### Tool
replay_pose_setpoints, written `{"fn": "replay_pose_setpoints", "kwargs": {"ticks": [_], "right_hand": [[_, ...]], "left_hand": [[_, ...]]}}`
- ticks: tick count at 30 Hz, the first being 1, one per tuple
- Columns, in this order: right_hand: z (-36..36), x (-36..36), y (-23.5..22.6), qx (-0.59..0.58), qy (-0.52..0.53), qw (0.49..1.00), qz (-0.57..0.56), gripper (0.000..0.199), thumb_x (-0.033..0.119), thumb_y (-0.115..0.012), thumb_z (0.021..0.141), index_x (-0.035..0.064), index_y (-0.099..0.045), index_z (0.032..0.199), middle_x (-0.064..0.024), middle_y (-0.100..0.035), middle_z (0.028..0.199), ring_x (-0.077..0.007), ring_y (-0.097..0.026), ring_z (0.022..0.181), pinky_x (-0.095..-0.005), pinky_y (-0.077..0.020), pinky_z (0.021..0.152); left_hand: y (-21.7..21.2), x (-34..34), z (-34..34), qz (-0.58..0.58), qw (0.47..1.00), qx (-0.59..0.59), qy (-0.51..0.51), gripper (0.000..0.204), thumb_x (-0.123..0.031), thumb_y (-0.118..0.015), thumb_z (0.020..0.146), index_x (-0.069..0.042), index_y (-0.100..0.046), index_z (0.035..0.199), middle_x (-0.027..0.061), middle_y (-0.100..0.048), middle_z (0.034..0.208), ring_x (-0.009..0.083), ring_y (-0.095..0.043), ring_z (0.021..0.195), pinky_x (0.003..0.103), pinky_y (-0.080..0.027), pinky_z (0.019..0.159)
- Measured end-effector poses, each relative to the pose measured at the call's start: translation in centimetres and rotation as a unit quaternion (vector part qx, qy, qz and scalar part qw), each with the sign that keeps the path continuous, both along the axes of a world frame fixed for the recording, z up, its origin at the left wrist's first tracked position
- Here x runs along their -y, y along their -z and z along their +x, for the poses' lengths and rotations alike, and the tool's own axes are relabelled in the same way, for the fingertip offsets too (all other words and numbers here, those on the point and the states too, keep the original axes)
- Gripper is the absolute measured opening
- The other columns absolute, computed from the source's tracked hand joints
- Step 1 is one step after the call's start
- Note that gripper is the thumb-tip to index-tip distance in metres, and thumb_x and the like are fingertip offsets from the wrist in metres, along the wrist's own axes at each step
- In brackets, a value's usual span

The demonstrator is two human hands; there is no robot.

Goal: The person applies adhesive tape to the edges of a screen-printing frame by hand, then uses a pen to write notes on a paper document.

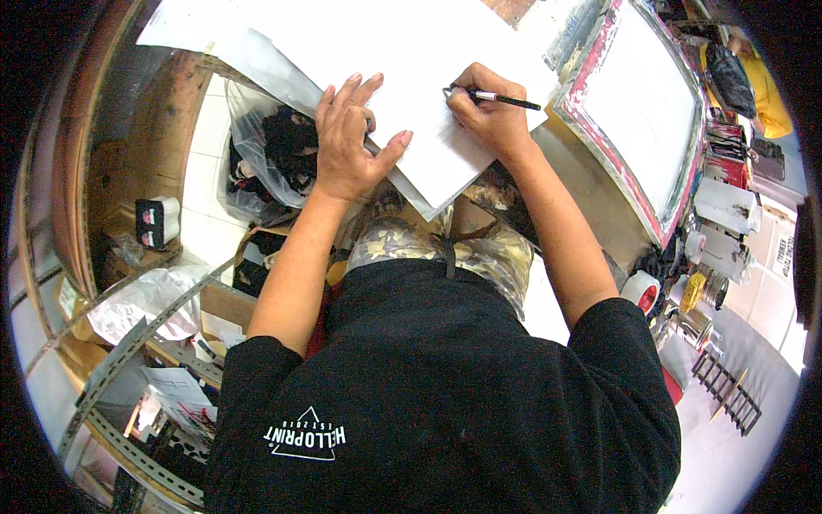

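Note:
My right hand [495,120] grips a black pen [516,103] with a light section near its front. The pen's tip is at the white paper [419,60]; I cannot make out any fresh line under it. My left hand [353,141] lies on the paper's left part, fingers spread and thumb pointing toward the right. Several sheets seem to be stacked there, with their near corner pointing at my lap. Both forearms reach forward from the sleeves of a black T-shirt [445,385].
To the right stands a framed white screen [638,103] with red-stained edges. Past it are a tape roll [640,291], cans and bottles. A clear plastic bag [235,158] of dark cloth sits at the left, above a metal shelf rack [137,347]. Someone in yellow [766,94] is at the far right.

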State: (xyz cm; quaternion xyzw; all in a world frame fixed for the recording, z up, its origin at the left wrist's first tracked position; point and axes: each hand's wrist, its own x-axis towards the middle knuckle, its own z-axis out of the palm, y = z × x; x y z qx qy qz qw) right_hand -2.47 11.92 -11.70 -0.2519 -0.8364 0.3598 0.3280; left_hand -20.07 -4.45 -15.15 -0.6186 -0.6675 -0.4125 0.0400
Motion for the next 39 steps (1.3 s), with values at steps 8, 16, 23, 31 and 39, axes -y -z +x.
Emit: {"fn": "replay_pose_setpoints", "kwargs": {"ticks": [8, 16, 23, 31, 39], "right_hand": [[-0.1, 0.1, 0.0, 0.005, 0.014, 1.0, -0.01, 0.006, 0.005, -0.066, 0.086, 0.0008, -0.063, 0.083, -0.0032, -0.062, 0.064, -0.0066, -0.058, 0.059, -0.0248, -0.0482, 0.054], [0.0, 0.3, 0.5, -0.011, 0.011, 0.999, -0.034, 0.007, 0.002, -0.065, 0.089, -0.0001, -0.063, 0.083, -0.0011, -0.061, 0.065, -0.0057, -0.057, 0.06, -0.0234, -0.0468, 0.053], [0.3, 0.3, 0.5, -0.07, 0.042, 0.996, 0.019, 0.007, 0.001, -0.064, 0.09, -0.0002, -0.062, 0.083, -0.0018, -0.061, 0.067, -0.0054, -0.056, 0.06, -0.0237, -0.0462, 0.053], [0.4, -0.4, -0.2, -0.006, 0.0, 1.0, -0.015, 0.007, 0.001, -0.062, 0.091, -0.0004, -0.063, 0.084, -0.0017, -0.061, 0.066, -0.0062, -0.056, 0.059, -0.0247, -0.047, 0.055], [0.6, -0.7, 0.3, 0.0, 0.006, 0.998, -0.057, 0.007, 0.002, -0.063, 0.091, -0.0002, -0.063, 0.084, -0.0012, -0.061, 0.066, -0.007, -0.058, 0.061, -0.0249, -0.0471, 0.054]], "left_hand": [[-0.2, 0.0, 0.1, 0.006, 1.0, 0.008, 0.002, 0.043, -0.038, -0.079, 0.085, -0.011, -0.046, 0.09, 0.0145, -0.059, 0.146, 0.0384, -0.046, 0.141, 0.058, -0.024, 0.119], [-0.2, 0.1, 0.0, 0.0, 1.0, 0.002, -0.003, 0.046, -0.047, -0.075, 0.089, -0.01, -0.047, 0.09, 0.0148, -0.061, 0.144, 0.0377, -0.048, 0.141, 0.054, -0.023, 0.121], [-0.1, 0.0, 0.0, 0.001, 1.0, 0.001, -0.004, 0.046, -0.046, -0.075, 0.089, -0.009, -0.048, 0.091, 0.0153, -0.061, 0.143, 0.0385, -0.048, 0.141, 0.054, -0.023, 0.12], [0.0, 0.1, 0.1, 0.002, 1.0, 0.002, -0.006, 0.046, -0.045, -0.076, 0.088, -0.009, -0.047, 0.091, 0.0151, -0.061, 0.143, 0.0384, -0.048, 0.141, 0.054, -0.023, 0.12], [0.0, 0.1, 0.1, -0.001, 1.0, 0.009, -0.007, 0.046, -0.046, -0.075, 0.089, -0.01, -0.047, 0.091, 0.0144, -0.061, 0.143, 0.0379, -0.047, 0.142, 0.054, -0.022, 0.121]]}}
